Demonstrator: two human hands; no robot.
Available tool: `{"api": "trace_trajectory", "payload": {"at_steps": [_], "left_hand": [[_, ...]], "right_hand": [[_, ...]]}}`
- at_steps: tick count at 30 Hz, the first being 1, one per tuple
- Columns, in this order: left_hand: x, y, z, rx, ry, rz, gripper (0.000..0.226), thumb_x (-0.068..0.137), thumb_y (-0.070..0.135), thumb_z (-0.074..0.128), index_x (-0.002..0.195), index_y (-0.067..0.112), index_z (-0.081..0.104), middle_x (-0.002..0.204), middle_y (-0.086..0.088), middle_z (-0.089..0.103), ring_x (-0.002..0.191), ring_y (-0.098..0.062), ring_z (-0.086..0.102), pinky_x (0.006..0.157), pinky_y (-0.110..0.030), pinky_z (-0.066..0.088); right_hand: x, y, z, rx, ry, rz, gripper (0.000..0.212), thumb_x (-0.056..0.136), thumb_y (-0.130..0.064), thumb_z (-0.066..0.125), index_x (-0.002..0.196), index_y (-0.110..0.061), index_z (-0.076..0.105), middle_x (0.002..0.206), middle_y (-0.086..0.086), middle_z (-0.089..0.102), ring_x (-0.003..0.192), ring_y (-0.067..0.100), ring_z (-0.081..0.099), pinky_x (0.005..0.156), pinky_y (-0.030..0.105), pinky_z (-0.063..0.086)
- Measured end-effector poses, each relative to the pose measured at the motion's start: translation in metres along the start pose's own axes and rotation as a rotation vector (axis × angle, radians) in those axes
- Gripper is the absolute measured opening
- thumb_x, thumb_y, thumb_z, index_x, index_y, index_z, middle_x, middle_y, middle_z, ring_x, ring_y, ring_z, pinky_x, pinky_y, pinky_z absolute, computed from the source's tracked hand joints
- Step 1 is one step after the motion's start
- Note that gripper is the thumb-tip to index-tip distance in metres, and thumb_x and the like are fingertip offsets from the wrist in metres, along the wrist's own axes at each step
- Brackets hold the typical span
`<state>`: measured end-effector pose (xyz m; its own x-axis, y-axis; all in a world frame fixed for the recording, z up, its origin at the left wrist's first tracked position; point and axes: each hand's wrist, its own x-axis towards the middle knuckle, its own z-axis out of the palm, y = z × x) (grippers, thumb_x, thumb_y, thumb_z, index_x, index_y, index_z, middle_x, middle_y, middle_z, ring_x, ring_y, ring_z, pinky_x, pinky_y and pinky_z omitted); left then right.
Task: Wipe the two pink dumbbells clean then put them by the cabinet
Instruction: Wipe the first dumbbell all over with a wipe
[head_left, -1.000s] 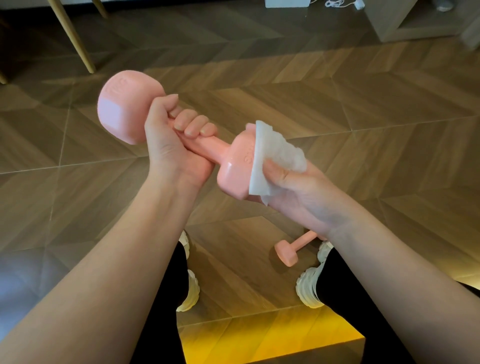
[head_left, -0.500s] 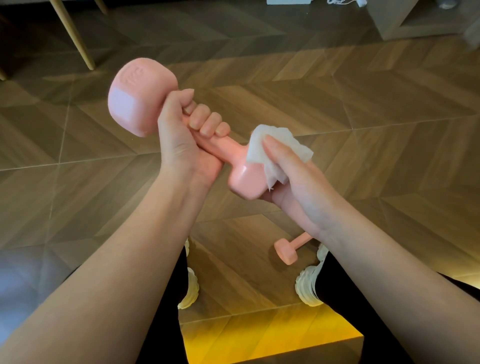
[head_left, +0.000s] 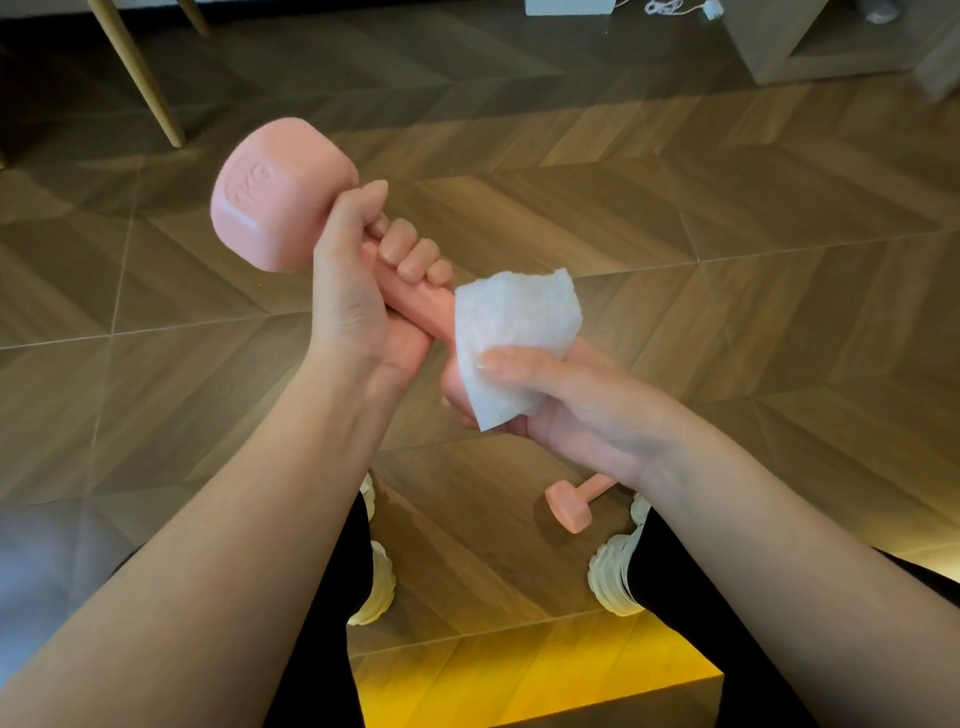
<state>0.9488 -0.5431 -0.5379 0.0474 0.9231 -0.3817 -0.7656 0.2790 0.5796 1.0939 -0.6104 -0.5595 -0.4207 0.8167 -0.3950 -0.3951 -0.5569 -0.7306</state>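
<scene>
My left hand grips the handle of a pink dumbbell, held tilted in the air with its far head up at the left. Its near head is mostly hidden under a white wipe. My right hand wraps that wipe around the near head, thumb pressing on top. A second pink dumbbell lies on the wooden floor below my right wrist, partly hidden by it. A light wooden cabinet stands at the top right.
Wooden chair legs stand at the top left. A white box and a white cable lie on the floor at the top edge. My shoes and black trouser legs are below, with a yellow-lit edge beneath them.
The dumbbell has tilted more upright and shifted right. My right hand has turned the wipe over the near head, so it now covers the head from above.
</scene>
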Motion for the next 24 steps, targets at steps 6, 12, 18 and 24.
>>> {"api": "trace_trajectory", "payload": {"at_steps": [6,12,18,24], "left_hand": [[0.002,0.003,-0.001,-0.023,0.014,-0.001,0.039,0.092,0.015,0.048,0.056,0.021,0.032,0.046,0.008,0.023,0.041,-0.01,0.022,0.043,-0.025,0.029],[0.001,0.005,0.0,-0.046,-0.054,0.036,0.037,0.092,0.014,0.046,0.059,0.02,0.032,0.045,0.007,0.024,0.041,-0.01,0.022,0.044,-0.025,0.028],[0.002,0.004,-0.002,0.005,0.096,0.022,0.032,0.093,0.018,0.053,0.064,0.02,0.038,0.051,0.007,0.03,0.044,-0.01,0.03,0.046,-0.024,0.035],[0.0,0.007,-0.005,-0.002,0.094,0.028,0.037,0.092,0.015,0.048,0.06,0.021,0.033,0.048,0.008,0.023,0.042,-0.01,0.023,0.043,-0.024,0.03]], "right_hand": [[0.003,0.005,0.007,-0.078,0.057,-0.09,0.048,0.084,-0.025,0.069,0.128,-0.015,0.053,0.099,0.005,0.068,0.093,0.021,0.065,0.076,0.035,0.056],[0.004,0.003,0.008,-0.027,0.136,-0.123,0.025,0.097,-0.043,0.053,0.104,-0.021,0.062,0.085,-0.003,0.073,0.083,0.013,0.069,0.076,0.044,0.059],[0.0,0.005,0.001,0.025,0.041,-0.105,0.024,0.094,-0.029,0.056,0.114,-0.017,0.061,0.101,0.002,0.072,0.095,0.015,0.068,0.082,0.036,0.059],[0.0,0.006,0.002,-0.102,0.026,-0.137,0.061,0.075,-0.012,0.073,0.129,-0.027,0.051,0.104,-0.006,0.071,0.101,0.014,0.069,0.084,0.03,0.058]]}}
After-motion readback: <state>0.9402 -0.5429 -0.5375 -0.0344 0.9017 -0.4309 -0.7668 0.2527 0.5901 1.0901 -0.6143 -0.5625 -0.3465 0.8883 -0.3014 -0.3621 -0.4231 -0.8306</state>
